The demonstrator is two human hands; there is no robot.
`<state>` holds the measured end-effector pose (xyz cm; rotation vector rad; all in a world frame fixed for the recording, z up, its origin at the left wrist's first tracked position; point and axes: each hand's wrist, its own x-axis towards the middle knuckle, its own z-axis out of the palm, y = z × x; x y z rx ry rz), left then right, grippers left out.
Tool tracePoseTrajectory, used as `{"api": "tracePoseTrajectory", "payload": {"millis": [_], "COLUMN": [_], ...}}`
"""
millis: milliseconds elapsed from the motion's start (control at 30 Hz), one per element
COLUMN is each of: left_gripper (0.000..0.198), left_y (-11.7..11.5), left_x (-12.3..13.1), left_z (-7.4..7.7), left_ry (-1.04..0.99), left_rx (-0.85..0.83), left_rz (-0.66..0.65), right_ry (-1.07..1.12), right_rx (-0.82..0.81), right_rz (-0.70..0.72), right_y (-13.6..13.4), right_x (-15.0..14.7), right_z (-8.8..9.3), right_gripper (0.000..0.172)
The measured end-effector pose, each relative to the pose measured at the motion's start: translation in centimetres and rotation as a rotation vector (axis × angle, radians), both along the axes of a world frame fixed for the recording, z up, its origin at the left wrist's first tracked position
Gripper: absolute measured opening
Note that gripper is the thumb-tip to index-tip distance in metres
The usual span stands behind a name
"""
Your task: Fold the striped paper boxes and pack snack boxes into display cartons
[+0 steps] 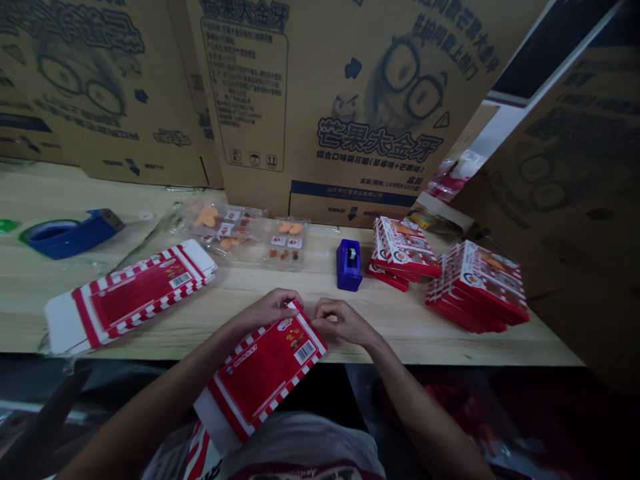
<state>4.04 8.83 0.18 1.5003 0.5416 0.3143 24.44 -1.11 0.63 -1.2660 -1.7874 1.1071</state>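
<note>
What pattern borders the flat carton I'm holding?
Red-and-white stripes edge the flat carton, seen in the head view.

hands: left (273, 308), right (340, 321) | grip flat red carton (265, 370) | over table edge (450, 340)

The flat red-and-white striped cardboard carton (265, 373) lies at lower centre; the small blue plastic tape dispenser (349, 265) stands on the pale wooden desk (390, 320).

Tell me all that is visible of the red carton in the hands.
The flat carton is red cardboard with red-and-white striped edges, a white barcode label and small pictures near its far end, and a white flap at the near end. It lies slanted over the front edge of the wooden table. The left hand grips its far corner; the right hand is beside that end, contact unclear.
</note>
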Motion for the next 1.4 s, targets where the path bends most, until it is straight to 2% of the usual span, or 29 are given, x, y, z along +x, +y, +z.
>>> {"api": "tracePoseTrajectory", "payload": {"millis": [100,200,267,333,400,467,533,633,667,733,800,867,900,967,1033,1100,1167,1267,1333,1400], "left_gripper": [0.029,0.029,0.027,0.027,0.027,0.028,0.027,0.024,0.024,0.025,0.027,0.03,0.032,0.034,0.034,0.034,0.048,0.096,0.122,0.133], "left_y": [-0.6,-0.9,-1.1,-1.4,-1.8,-2.1,-2.4,-2.2,-2.1,-1.8,-1.7,-2.1,-2.4,-3.2,-4.0,-4.4,-4.2,-2.9,-1.9,-0.9], "left_x": [-0.3,-1.2,-1.8,-2.4,-2.9,-3.3,-3.8,-4.9,-5.4,-6.8,-8.7,-11.0,-12.1,-14.3,-15.8,-16.5,-16.1,-14.2,-12.5,-10.9], "left_z": [0.1,0.4,0.7,1.2,1.9,2.8,3.9,4.9,4.9,4.3,2.8,0.7,-0.4,-2.7,-4.7,-6.0,-6.5,-6.0,-4.9,-3.5], "left_ry": [-0.008,-0.012,-0.023,-0.032,-0.033,-0.041,-0.062,-0.084,-0.088,-0.109,-0.147,-0.156,-0.131,0.031,0.231,0.368,0.451,0.582,0.674,0.717], "left_rx": [-0.003,-0.017,-0.022,-0.029,-0.054,-0.076,-0.06,0.012,0.024,0.018,-0.013,-0.001,0.035,0.18,0.395,0.656,0.899,1.103,1.115,1.076], "left_rz": [-0.001,0.025,0.044,0.053,0.052,0.045,0.052,0.123,0.185,0.408,0.736,1.035,1.124,1.174,1.12,1.03,0.851,0.41,0.128,-0.073], "right_ry": [-0.242,-0.253,-0.128,0.038,0.214,0.408,0.62,0.815,0.799,0.642,0.443,0.338,0.3,0.205,0.106,0.026,-0.023,-0.043,-0.03,-0.005], "right_rx": [0.077,0.032,-0.041,-0.119,-0.224,-0.38,-0.546,-0.653,-0.636,-0.512,-0.328,-0.202,-0.163,-0.124,-0.122,-0.134,-0.131,-0.078,-0.013,0.072], "right_rz": [-0.062,-0.194,-0.266,-0.293,-0.235,-0.119,-0.044,-0.056,-0.077,-0.204,-0.421,-0.611,-0.686,-0.806,-0.876,-0.906,-0.919,-0.936,-0.948,-0.961], "right_y": [0.1,-0.4,-0.6,-0.6,-0.5,-0.5,-0.5,0.4,1.1,3.7,7.4,11.9,14.1,18.2,21.4,23.5,24.7,25.3,24.9,23.9], "right_x": [-1.5,-2.6,-3.0,-3.1,-3.3,-3.7,-4.4,-5.6,-5.8,-5.7,-4.8,-3.2,-2.3,-0.7,0.4,0.7,0.5,-0.2,-0.4,0.0], "right_z": [-0.1,-1.3,-1.8,-1.8,-1.5,-1.0,-0.8,-1.0,-1.1,-1.4,-1.7,-2.1,-2.3,-2.7,-3.2,-3.7,-4.1,-4.2,-3.8,-2.9], "right_gripper": [0.029,0.028,0.023,0.035,0.043,0.035,0.038,0.042,0.042,0.039,0.037,0.035,0.033,0.028,0.024,0.02,0.021,0.026,0.023,0.017]}}
